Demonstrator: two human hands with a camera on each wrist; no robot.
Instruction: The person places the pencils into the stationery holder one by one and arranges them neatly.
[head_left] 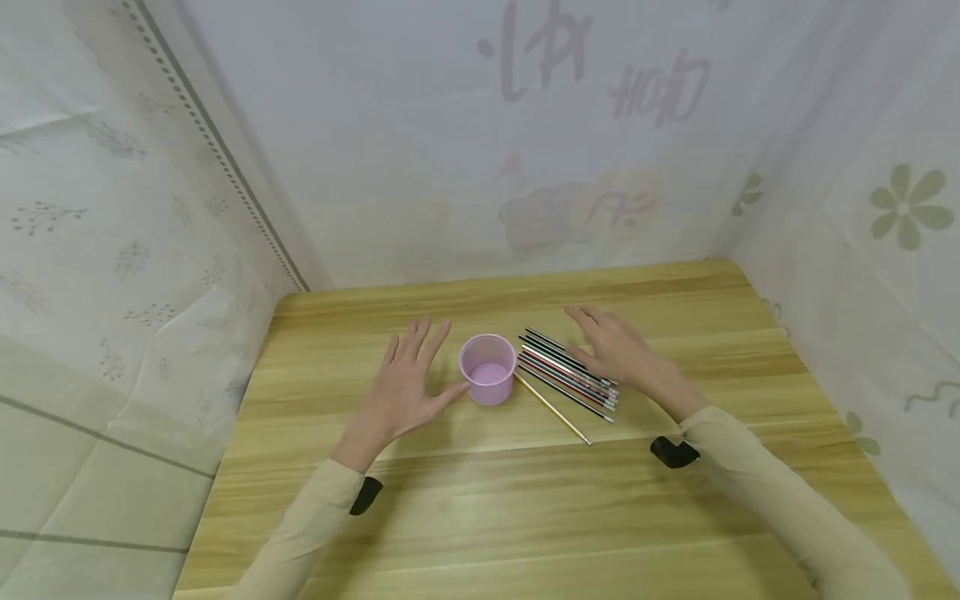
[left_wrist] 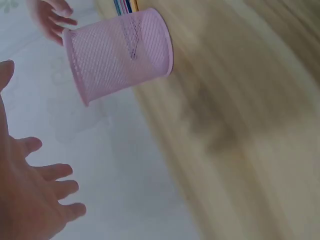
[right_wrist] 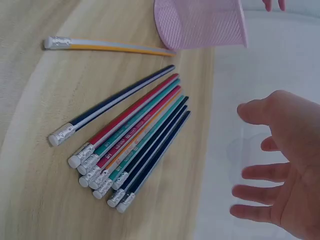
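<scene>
A pink mesh pencil cup [head_left: 489, 392] stands upright on the table between my two hands. My left hand [head_left: 403, 387], fingers spread, is just left of it, the thumb tip overlapping the rim in the head view. To the right of the cup lies a bundle of pencils [right_wrist: 127, 137] in dark blue, red, green and orange, side by side with their eraser ends toward me. One yellow pencil [head_left: 553, 408] lies apart, its far tip near the cup's base. Over the far right side of the bundle hovers my right hand [head_left: 618, 350], fingers extended and holding nothing.
The wooden table [head_left: 465, 517] extends toward me and to both sides. A printed white curtain [head_left: 405, 167] hangs along the back edge, with more patterned cloth [head_left: 885, 275] at the right and left. A black strap [head_left: 673, 452] sits at my right wrist.
</scene>
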